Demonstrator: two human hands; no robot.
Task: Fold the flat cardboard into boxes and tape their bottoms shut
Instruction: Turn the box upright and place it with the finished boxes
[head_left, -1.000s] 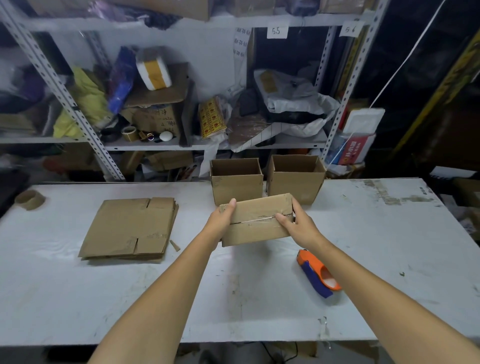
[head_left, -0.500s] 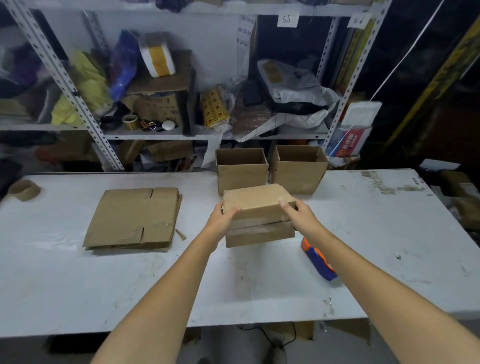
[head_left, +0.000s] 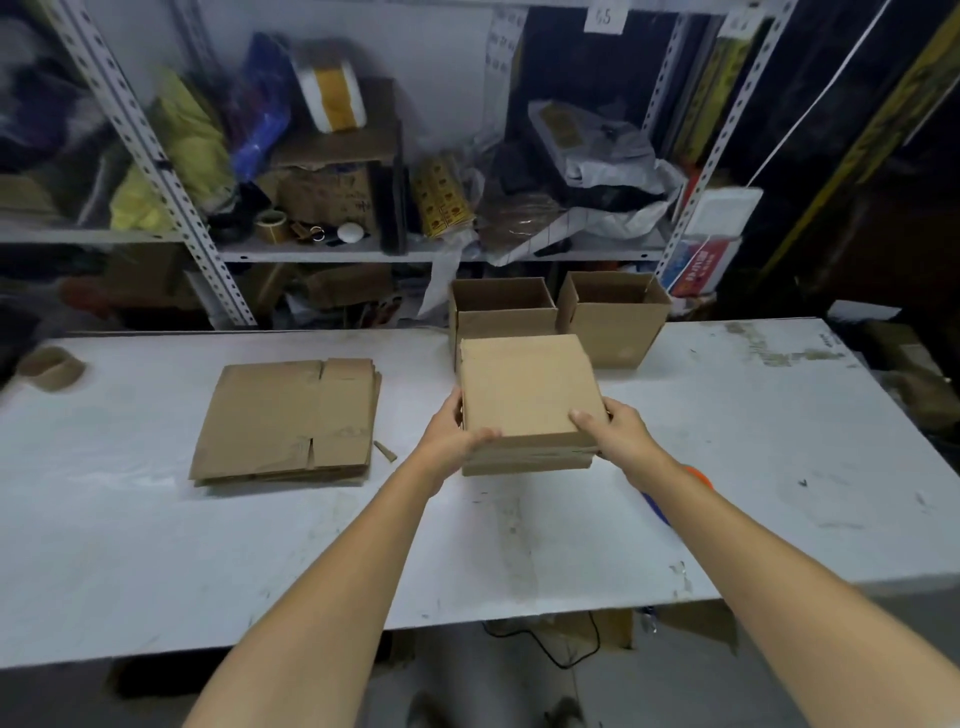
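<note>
Now: box held over the table, a plain face up, just in front of an open box. Left hand grips its near-left corner, right hand its near-right, thumbs on top. Risks: setting it down may shove the open box, which stands very close. Tape gun lies under the right forearm and could get knocked. Taped seam not visible, so adhesion unverified.
</note>
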